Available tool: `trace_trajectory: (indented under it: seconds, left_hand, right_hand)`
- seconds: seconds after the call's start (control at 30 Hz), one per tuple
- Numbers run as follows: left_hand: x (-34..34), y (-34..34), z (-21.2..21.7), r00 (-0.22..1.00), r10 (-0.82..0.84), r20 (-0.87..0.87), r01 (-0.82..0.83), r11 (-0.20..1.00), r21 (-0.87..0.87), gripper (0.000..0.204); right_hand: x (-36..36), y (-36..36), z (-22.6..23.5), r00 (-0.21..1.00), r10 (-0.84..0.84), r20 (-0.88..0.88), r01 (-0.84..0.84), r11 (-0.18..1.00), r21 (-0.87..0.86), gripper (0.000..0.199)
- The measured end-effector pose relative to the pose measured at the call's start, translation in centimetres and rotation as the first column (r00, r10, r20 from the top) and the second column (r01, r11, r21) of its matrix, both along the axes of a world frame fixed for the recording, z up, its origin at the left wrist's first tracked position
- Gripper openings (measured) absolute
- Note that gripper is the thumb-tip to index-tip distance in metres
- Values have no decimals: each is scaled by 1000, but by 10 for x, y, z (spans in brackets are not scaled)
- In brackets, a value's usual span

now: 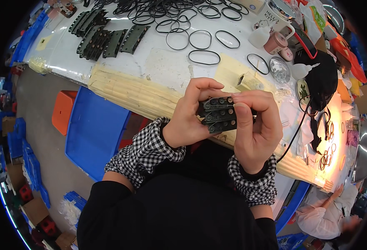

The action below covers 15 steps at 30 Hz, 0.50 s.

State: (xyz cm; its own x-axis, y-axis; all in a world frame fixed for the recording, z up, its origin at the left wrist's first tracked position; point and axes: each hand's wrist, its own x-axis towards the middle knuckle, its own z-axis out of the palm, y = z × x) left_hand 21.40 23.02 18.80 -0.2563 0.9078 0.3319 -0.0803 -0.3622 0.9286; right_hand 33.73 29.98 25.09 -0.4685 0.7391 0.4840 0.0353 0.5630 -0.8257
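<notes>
Above the near edge of the workbench (162, 71), both hands meet around a small stack of dark green strips (220, 113), each strip studded with a row of round black caps. The left hand (191, 114) is curled partway closed, its fingers arched over the top of the stack and its thumb hidden behind, so it grips the left end. The right hand (254, 127) is also curled, its fingers wrapped across the right end and its thumb pressed flat on the front of the strips. Neither hand is open; both clasp the stack between them. The stack's long axis runs roughly left to right, tilted slightly upward toward the right, with the capped faces turned toward the camera. It is held clear of the surface, just in front of the padded edge.

Farther back, near the far left corner of the workbench, more green strips (104, 35) lie in loose rows. Black rubber rings (200, 39) are scattered across the far middle. A blue bin (94, 131) sits below the near edge on the left.
</notes>
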Motion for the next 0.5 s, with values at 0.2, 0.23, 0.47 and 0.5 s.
trace_trajectory:
  seconds: [0.2,0.23,0.47,0.5]
  left_hand:
    - [-2,-1,-1,1000,1,-28,-2,1000,-8,70]
    - [-2,-2,-1,1000,2,-31,-2,1000,-10,70]
    - [-5,-3,-4,989,-88,119,95,994,-58,71]
    - [-7,-5,-4,984,-110,137,122,989,-79,71]
  right_hand:
    - [0,-1,0,1000,6,21,-7,1000,20,8]
    - [0,-1,-1,1000,13,-11,-13,1000,1,8]
    - [24,32,3,954,-270,-126,281,956,81,7]
    - [31,42,0,943,-330,-45,332,929,163,5]
